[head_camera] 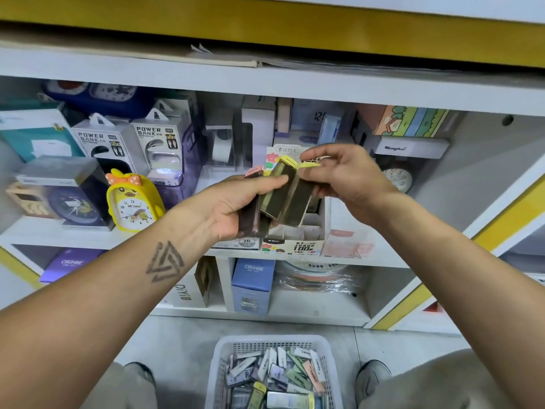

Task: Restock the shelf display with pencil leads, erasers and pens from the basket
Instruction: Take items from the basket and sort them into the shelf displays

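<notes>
Basket [219,358] holds mixed lead cases | left grip [236,208] clamps lead cases [280,193] | right grip [345,175] pinches one

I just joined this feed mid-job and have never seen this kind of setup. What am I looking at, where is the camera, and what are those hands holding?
There is no machine here: a person works with bare hands, and the single picture comes from a wide-angle camera worn on their head, looking forward and down. The left hand grips a fanned bunch of slim dark lead cases with pink and yellow caps. The right hand pinches the yellow top of one of them. Right behind the hands, a cardboard display box with dividers sits on the white shelf, beside a yellow duck clock and power bank boxes. On the floor, between the person's shoes, stands a white basket full of more small packs.
</notes>
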